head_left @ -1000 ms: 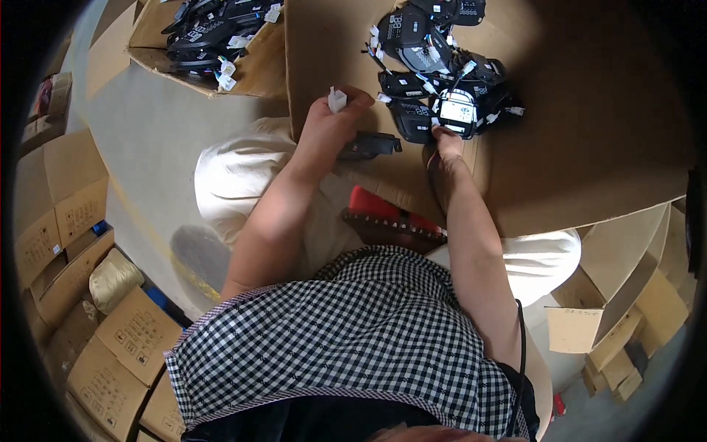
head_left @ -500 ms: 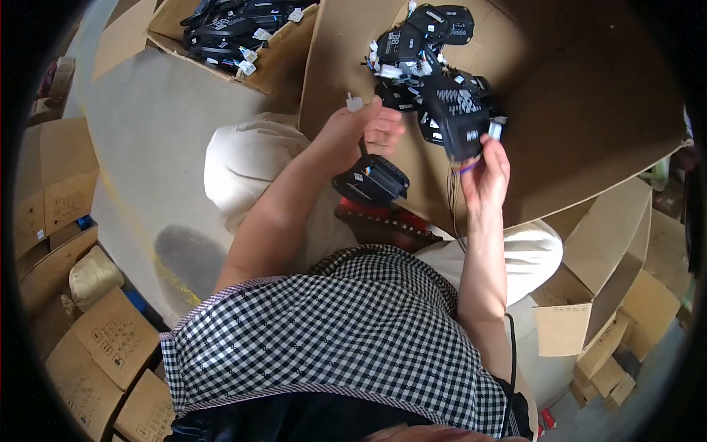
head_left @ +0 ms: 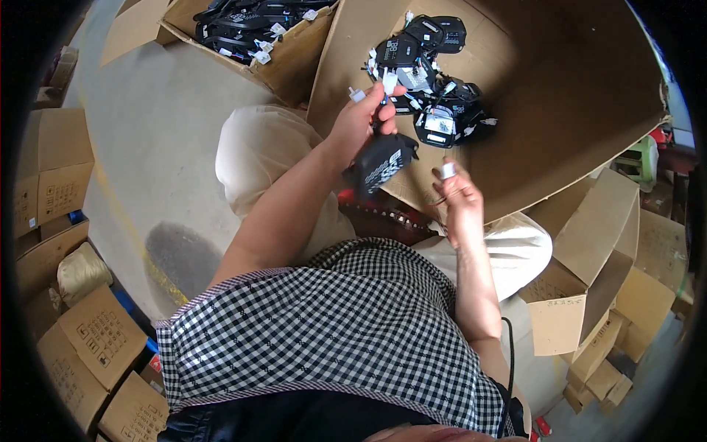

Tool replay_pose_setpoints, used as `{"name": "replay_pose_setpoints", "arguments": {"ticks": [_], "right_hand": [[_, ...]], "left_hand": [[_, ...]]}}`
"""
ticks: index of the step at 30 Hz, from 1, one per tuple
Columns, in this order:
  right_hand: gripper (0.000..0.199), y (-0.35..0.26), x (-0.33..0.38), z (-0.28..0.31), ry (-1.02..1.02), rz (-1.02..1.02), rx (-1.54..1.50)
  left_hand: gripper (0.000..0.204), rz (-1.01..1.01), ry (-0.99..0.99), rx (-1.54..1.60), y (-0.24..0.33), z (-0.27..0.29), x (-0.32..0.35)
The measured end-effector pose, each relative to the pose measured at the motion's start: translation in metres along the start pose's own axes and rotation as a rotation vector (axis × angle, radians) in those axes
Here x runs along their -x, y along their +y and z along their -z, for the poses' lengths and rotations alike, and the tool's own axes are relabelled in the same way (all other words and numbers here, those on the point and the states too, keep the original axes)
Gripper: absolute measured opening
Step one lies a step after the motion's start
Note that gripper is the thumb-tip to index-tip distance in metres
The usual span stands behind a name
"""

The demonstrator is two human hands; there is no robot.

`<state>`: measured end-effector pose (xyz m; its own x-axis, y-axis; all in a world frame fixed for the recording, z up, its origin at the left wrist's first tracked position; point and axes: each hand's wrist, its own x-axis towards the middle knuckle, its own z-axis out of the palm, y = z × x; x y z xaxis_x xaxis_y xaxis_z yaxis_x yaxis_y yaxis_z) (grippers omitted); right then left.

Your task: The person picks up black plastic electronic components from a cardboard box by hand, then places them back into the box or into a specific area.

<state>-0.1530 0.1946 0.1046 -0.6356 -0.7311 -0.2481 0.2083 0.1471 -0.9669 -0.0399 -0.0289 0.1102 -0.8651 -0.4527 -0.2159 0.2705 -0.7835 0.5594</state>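
My left hand is closed on the leads of a black display unit, which hangs just below my fingers. A white plug sticks out beside the thumb, and another white plug shows above the fingertips. To the right, my right hand pinches a white connector with thin wires trailing from it. Beyond both hands, several black display units with white plugs lie in a pile inside a large cardboard box.
A second carton at the far left holds more black units. Flattened and stacked cartons stand at the left, and an open carton is at the right. A red studded seat shows between my knees. A black cable runs beside my right arm.
The unit that was in my right hand has left it; that hand has come down nearer and now has a white connector. The unit below my left hand has turned and risen slightly.
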Motion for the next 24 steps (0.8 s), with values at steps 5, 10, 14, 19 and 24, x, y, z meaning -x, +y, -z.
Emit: {"name": "replay_pose_setpoints", "arguments": {"ticks": [5, 10, 14, 19, 24], "right_hand": [[0.018, -0.113, -0.038, -0.031, -0.082, -0.06, 0.164], [0.021, -0.12, -0.087, -0.048, -0.216, 0.11, 0.534], [0.021, -0.13, -0.1, -0.052, -0.402, -0.2, 0.459], [0.022, -0.123, -0.118, -0.046, -0.521, -0.495, 0.161], [0.025, -0.104, -0.128, -0.076, -0.414, -0.325, 0.202]], "left_hand": [[0.038, 0.109, -0.153, -0.069, 0.003, 0.005, 0.0], [0.033, 0.158, -0.16, -0.153, 0.0, -0.006, -0.001], [0.021, 0.142, -0.091, -0.198, -0.002, -0.005, 0.002], [0.015, 0.139, -0.027, -0.202, 0.002, -0.006, 0.001], [0.029, 0.192, -0.14, 0.043, 0.007, 0.012, -0.011]]}}
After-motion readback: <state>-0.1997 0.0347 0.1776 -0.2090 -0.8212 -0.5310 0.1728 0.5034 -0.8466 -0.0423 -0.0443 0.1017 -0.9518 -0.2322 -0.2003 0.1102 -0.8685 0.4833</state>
